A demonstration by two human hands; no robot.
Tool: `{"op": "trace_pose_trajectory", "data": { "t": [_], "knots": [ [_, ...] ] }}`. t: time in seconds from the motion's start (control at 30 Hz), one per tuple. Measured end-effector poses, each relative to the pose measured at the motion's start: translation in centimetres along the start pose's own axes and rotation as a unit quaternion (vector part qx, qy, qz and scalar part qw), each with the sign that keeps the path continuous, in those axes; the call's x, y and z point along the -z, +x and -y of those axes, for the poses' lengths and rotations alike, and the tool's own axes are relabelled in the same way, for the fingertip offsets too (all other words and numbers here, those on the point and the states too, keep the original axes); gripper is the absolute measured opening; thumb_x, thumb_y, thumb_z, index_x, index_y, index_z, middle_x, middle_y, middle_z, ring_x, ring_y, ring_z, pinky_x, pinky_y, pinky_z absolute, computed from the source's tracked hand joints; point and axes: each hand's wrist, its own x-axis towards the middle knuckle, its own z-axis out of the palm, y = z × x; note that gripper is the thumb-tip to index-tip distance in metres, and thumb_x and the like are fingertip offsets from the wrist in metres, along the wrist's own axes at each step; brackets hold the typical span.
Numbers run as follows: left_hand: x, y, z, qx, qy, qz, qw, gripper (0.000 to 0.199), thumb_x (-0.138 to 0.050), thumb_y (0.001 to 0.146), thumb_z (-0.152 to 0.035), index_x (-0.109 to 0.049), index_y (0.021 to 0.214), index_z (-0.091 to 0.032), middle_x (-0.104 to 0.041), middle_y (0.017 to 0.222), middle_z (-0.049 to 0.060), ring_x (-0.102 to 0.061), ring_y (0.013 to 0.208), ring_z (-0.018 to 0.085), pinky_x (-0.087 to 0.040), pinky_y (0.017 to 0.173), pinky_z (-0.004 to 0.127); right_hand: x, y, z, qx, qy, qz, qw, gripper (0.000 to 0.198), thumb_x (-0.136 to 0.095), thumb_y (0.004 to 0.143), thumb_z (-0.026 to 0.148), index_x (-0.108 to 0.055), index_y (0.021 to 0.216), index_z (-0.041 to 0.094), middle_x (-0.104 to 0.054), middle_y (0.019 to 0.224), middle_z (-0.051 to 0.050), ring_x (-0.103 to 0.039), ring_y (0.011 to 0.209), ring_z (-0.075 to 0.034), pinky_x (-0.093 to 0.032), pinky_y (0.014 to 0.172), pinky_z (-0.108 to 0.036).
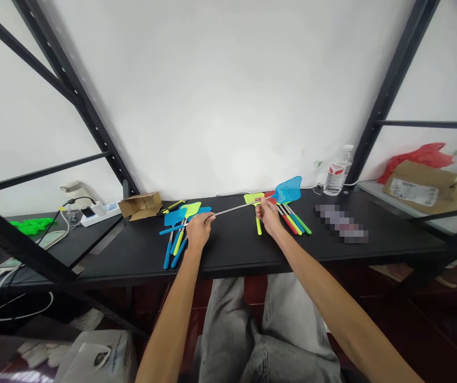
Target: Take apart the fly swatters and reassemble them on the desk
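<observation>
A blue fly swatter (232, 209) with a thin metal rod is stretched out between my two hands above the black table. My left hand (199, 230) is closed around it where the blue handle meets the rod. Near the mesh head, my right hand (267, 215) pinches the rod. The blue head points right and is tilted up. Below and beside my left hand lies a pile of blue and yellow-green fly swatters (177, 242). Behind and right of my right hand lie more fly swatters (294, 221) with red, yellow, blue and green handles, their heads partly hidden.
A small open cardboard box (140, 206) stands at the left, with a yellow cutter (173, 207) beside it and a power strip (102, 213) farther left. At the right are a water bottle (338, 171) and a blurred-out item (340, 223). Black rack posts (391, 80) flank the table.
</observation>
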Motion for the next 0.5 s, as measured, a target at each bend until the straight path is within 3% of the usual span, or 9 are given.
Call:
{"op": "trace_pose_trajectory", "data": {
  "t": [0.13,0.23,0.37,0.5],
  "knots": [
    [-0.1,0.0,-0.4,0.000,-0.002,0.010,1.000,0.029,-0.054,0.096,-0.041,-0.076,0.103,-0.024,-0.076,0.098,0.005,-0.068,0.087,0.022,-0.049,0.073,0.029,-0.2,0.1,0.0,-0.011,0.015,-0.005,1.000,0.046,-0.074,0.073,0.063,-0.068,0.093,0.022,-0.055,0.059,0.005,-0.044,0.048,-0.007,-0.032,0.043,-0.021],
    [-0.2,0.0,-0.6,-0.003,-0.013,0.034,0.999,0.030,-0.053,0.096,-0.042,-0.076,0.102,-0.024,-0.076,0.095,0.004,-0.069,0.085,0.021,-0.049,0.071,0.028,-0.1,0.4,0.2,-0.033,0.090,-0.048,0.994,0.047,-0.073,0.073,0.065,-0.063,0.091,0.023,-0.056,0.061,0.005,-0.044,0.046,-0.007,-0.032,0.042,-0.022],
    [-0.3,0.0,-0.4,0.018,-0.030,0.033,0.999,0.032,-0.052,0.096,-0.044,-0.075,0.103,-0.023,-0.076,0.093,0.005,-0.069,0.086,0.022,-0.050,0.072,0.029,0.8,0.8,1.0,-0.051,0.216,-0.124,0.967,0.048,-0.063,0.082,0.067,-0.046,0.074,0.023,-0.045,0.057,0.008,-0.034,0.042,-0.006,-0.033,0.041,-0.022],
    [-0.2,0.0,-0.3,0.024,-0.037,0.046,0.998,0.033,-0.052,0.096,-0.044,-0.076,0.104,-0.023,-0.076,0.090,0.005,-0.070,0.084,0.022,-0.050,0.072,0.029,1.8,0.9,1.4,-0.049,0.263,-0.150,0.952,0.052,-0.052,0.090,0.066,-0.034,0.068,0.023,-0.033,0.055,0.009,-0.028,0.041,-0.006,-0.033,0.040,-0.023]
  ]
}}
